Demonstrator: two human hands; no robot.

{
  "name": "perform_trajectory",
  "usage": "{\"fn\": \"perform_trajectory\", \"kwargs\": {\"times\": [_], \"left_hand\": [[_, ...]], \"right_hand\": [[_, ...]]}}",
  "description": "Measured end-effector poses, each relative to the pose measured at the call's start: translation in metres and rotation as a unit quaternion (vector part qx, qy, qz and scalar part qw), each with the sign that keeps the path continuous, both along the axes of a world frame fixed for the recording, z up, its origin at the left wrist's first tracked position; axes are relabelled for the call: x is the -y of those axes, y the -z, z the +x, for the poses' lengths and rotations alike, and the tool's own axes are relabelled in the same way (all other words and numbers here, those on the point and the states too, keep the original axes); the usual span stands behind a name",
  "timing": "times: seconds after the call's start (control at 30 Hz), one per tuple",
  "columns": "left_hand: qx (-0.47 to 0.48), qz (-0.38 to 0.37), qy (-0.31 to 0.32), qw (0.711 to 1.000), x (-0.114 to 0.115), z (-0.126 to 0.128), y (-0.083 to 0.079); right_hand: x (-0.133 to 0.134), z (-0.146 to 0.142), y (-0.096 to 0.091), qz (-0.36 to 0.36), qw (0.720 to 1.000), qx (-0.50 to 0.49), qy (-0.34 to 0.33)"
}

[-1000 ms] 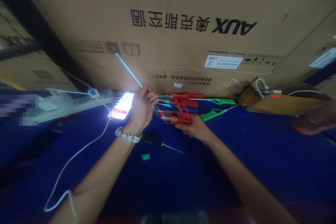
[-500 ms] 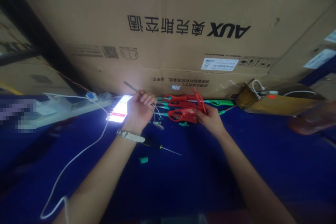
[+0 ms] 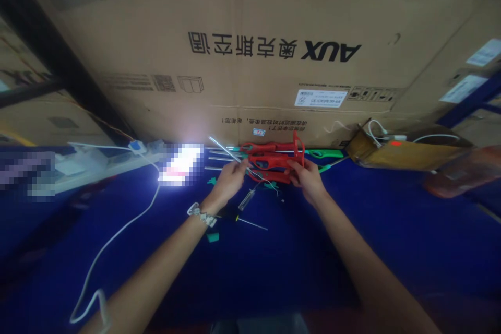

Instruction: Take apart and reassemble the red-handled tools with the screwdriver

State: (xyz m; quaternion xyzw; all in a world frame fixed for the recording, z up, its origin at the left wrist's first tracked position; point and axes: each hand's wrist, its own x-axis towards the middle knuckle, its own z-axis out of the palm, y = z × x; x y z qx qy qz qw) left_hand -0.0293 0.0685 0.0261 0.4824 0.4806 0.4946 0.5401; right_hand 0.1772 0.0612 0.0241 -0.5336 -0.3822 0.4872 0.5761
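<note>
My left hand (image 3: 228, 182) pinches a thin metal rod (image 3: 223, 146) that slants up to the left, with a thin wire and a small clear tube (image 3: 248, 199) dangling below the fingers. My right hand (image 3: 309, 177) grips a red plastic lighter shell (image 3: 274, 159) held just above the blue table (image 3: 274, 266). More red and green long-nosed lighters (image 3: 329, 154) lie in a row behind it, against the cardboard box. A watch sits on my left wrist.
A big cardboard box (image 3: 254, 62) stands along the back. A lit phone (image 3: 180, 164) with a white cable (image 3: 117, 229) lies at left. A screwdriver (image 3: 242, 221) and a small green piece (image 3: 213, 237) lie near my left wrist. A small open carton (image 3: 395, 151) sits at right.
My left hand moved right, toward the red shell, and lowered the rod's far end. My right hand tilted the red shell upright and brought it closer to the left hand.
</note>
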Motion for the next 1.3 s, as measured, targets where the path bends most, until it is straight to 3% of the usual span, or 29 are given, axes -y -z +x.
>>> {"fn": "perform_trajectory", "kwargs": {"times": [0.1, 0.27, 0.43, 0.53, 0.63, 0.7, 0.8, 0.87, 0.93, 1.0, 1.07, 1.17, 1.3], "left_hand": [[-0.045, -0.056, 0.037, 0.997, -0.001, -0.010, 0.000], [-0.169, -0.026, 0.055, 0.984, -0.002, -0.028, 0.002], [-0.277, 0.150, -0.002, 0.949, 0.001, -0.035, -0.003], [-0.312, 0.287, -0.014, 0.905, -0.002, -0.029, -0.010], [-0.387, 0.377, 0.041, 0.841, -0.014, -0.022, -0.018], [-0.435, 0.387, 0.091, 0.808, -0.025, -0.019, -0.022], [-0.453, 0.368, 0.156, 0.797, -0.042, -0.019, -0.025], [-0.438, 0.366, 0.172, 0.803, -0.055, -0.022, -0.025], [-0.435, 0.368, 0.173, 0.803, -0.068, -0.024, -0.024], [-0.446, 0.360, 0.179, 0.800, -0.082, -0.024, -0.023], [-0.454, 0.344, 0.190, 0.800, -0.094, -0.018, -0.021], [-0.450, 0.331, 0.174, 0.811, -0.102, -0.007, -0.018], [-0.433, 0.335, 0.061, 0.835, -0.088, -0.011, -0.018]], "right_hand": [[0.001, -0.002, -0.001, -0.009, 1.000, 0.005, 0.000], [0.002, -0.006, 0.001, -0.006, 1.000, 0.011, -0.005], [0.002, -0.007, 0.002, -0.003, 1.000, 0.005, -0.021], [0.002, -0.008, -0.002, 0.004, 0.999, -0.008, -0.041], [-0.001, -0.012, -0.008, -0.007, 0.995, -0.025, -0.092], [-0.007, -0.013, -0.011, -0.011, 0.991, -0.035, -0.126], [-0.020, -0.010, -0.014, -0.017, 0.990, 0.001, -0.141], [-0.030, -0.005, -0.016, 0.007, 0.989, 0.106, -0.107], [-0.039, 0.003, -0.019, 0.066, 0.959, 0.269, -0.064], [-0.047, 0.010, -0.023, 0.113, 0.894, 0.430, -0.052], [-0.053, 0.012, -0.028, 0.113, 0.827, 0.547, -0.067], [-0.065, 0.010, -0.033, 0.102, 0.763, 0.631, -0.095], [-0.082, 0.003, -0.027, 0.144, 0.726, 0.656, -0.147]]}}
